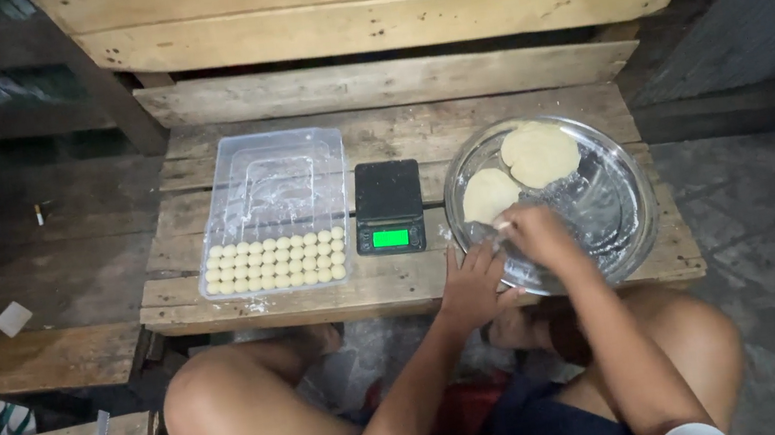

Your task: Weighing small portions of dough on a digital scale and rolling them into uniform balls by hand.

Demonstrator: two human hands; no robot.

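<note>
dough at the pan's near edge

my right hand (536, 232) pinches soft dough (490, 195) in the pan (625, 214); my left hand (467, 282), fingers spread, steadies the rim. it looks sticky and tearable, best nipped at the edge. two flat rounds sit inside. the tray (274, 168) holds rows of balls (278, 261), beside the scale (388, 205) on the worktop (319, 303).

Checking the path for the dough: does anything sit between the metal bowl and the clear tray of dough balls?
Yes. A small black scale stands on the wooden table directly between the metal bowl and the clear tray.
</note>
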